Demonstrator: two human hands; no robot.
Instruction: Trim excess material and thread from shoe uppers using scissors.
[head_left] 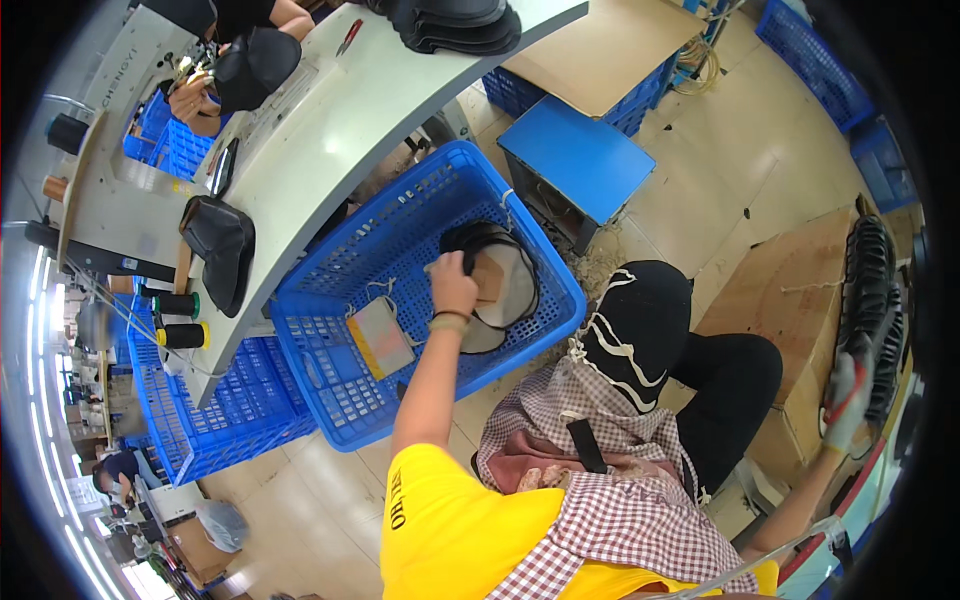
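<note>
My left hand (453, 285) reaches into a blue plastic basket (350, 437), its fingers closed on the black edge of a rounded piece with a beige inner face (518, 282). Other such pieces lie under it, partly hidden. A white-and-yellow card or pad (380, 337) with a string lies in the same basket. Out to the right, my right hand (848, 405), in a grey and red glove, touches a long row of stacked black pieces (868, 290) beside a cardboard box (785, 310). Its fingers are blurred against the black.
A white sewing table (345, 130) curves past the basket, carrying black moulded pieces (218, 250) and thread spools (182, 335). Across it, a co-worker's hand (192, 103) works at a machine. A blue stool (577, 158) stands beyond the basket; more blue crates (215, 410) sit at left.
</note>
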